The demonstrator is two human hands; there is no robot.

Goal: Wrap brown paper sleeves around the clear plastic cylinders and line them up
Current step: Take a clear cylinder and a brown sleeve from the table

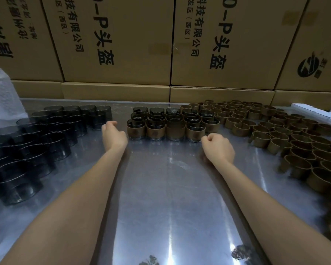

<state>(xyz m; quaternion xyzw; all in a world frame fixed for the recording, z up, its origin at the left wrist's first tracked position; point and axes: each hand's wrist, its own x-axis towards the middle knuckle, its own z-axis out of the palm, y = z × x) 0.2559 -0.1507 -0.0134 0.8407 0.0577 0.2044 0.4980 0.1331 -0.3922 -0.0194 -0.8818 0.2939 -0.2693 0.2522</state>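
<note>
Several bare, dark-tinted plastic cylinders [33,142] stand packed together at the left of the shiny table. A block of sleeved cylinders [166,125] stands in neat rows at the middle back, each with a brown paper band. Many empty brown paper sleeves [287,138] stand curled at the right. My left hand [113,134] hovers between the bare cylinders and the sleeved block, fingers loosely curled, holding nothing. My right hand [218,148] sits just in front of the block's right corner with curled fingers and nothing visible in it.
Large printed cardboard boxes [120,46] form a wall behind the metal table [166,197]. A white bubble-wrap bundle [2,96] stands at the far left. Small white boxes [317,110] lie at the far right.
</note>
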